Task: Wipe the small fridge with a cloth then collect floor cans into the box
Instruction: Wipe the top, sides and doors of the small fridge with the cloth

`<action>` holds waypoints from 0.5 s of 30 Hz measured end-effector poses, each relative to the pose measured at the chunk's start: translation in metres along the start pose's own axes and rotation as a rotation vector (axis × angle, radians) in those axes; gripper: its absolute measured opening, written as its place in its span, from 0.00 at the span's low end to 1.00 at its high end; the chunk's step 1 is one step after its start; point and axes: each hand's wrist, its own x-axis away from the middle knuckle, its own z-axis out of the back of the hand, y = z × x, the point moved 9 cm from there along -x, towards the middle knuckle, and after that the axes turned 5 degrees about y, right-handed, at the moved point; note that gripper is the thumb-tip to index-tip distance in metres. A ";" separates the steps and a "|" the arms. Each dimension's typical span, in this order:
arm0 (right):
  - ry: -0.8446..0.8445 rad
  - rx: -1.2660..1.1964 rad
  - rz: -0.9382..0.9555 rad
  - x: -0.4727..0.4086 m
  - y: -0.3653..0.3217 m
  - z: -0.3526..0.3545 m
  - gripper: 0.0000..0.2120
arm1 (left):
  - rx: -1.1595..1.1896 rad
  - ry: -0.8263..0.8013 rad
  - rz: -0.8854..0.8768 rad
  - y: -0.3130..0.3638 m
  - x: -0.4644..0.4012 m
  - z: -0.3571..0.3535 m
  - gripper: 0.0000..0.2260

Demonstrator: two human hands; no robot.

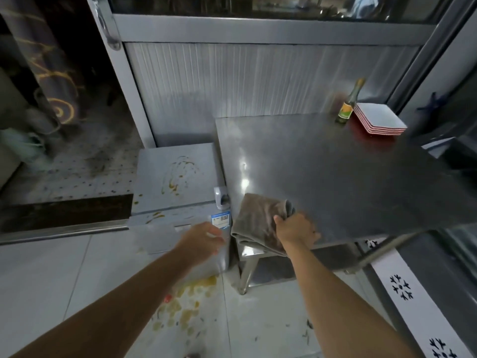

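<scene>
A small grey fridge [175, 177] stands on the floor left of a steel table [335, 171]; its lid carries brown and orange stains. A grey-brown cloth [258, 220] lies over the table's near left corner and hangs off the edge. My right hand [296, 229] grips the cloth at its right side. My left hand [204, 237] hovers in front of the fridge's front face, fingers relaxed, holding nothing. No cans or box are in view.
A bottle [347, 105] and a stack of white square dishes [379, 120] sit at the table's far right. Yellow food spill [188, 303] spreads on the tiled floor below the fridge. A corrugated metal wall [258, 86] stands behind; a dark recess opens at left.
</scene>
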 end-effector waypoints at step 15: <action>-0.368 -0.704 0.139 0.032 -0.118 0.021 0.08 | 0.211 0.070 0.183 0.003 0.008 0.062 0.03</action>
